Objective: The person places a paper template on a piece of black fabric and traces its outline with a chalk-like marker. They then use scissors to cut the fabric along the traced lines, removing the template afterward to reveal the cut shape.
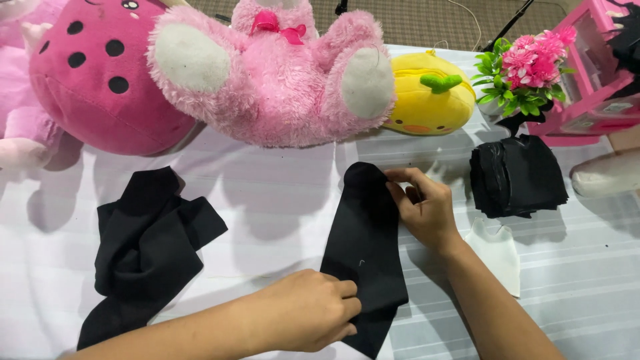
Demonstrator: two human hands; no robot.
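A: We log the black sock [363, 247] lying flat on the white striped table cover [280, 193], toe end pointing at the pink plush bear [273, 73]. Our right hand [423, 207] pinches the sock's right edge near the toe, fingers curled closed on the fabric. Our left hand [310, 320] rests knuckles-up on the lower left edge; the fingers are folded, and they seem to nip the cloth, though the grip itself is hidden.

B: Risk one, we judge: the two hands pull unevenly and the fabric skews or bunches, since it looks thin and limp.

A: Agreed. Risk two: the crumpled pile of black socks [147, 247] lies to the left, apart from our sock but near the left forearm. A sweep of that arm could drag it.

B: And the folded black stack [517, 177] stands just beside the right hand. A wide wrist move could topple it.

A: We also note a white sock-shaped piece [497, 253] touching or just beside the right forearm; it could shift unnoticed.

B: The yellow plush [430, 93] and the pink flower pot [527, 67] sit well apart, low concern.
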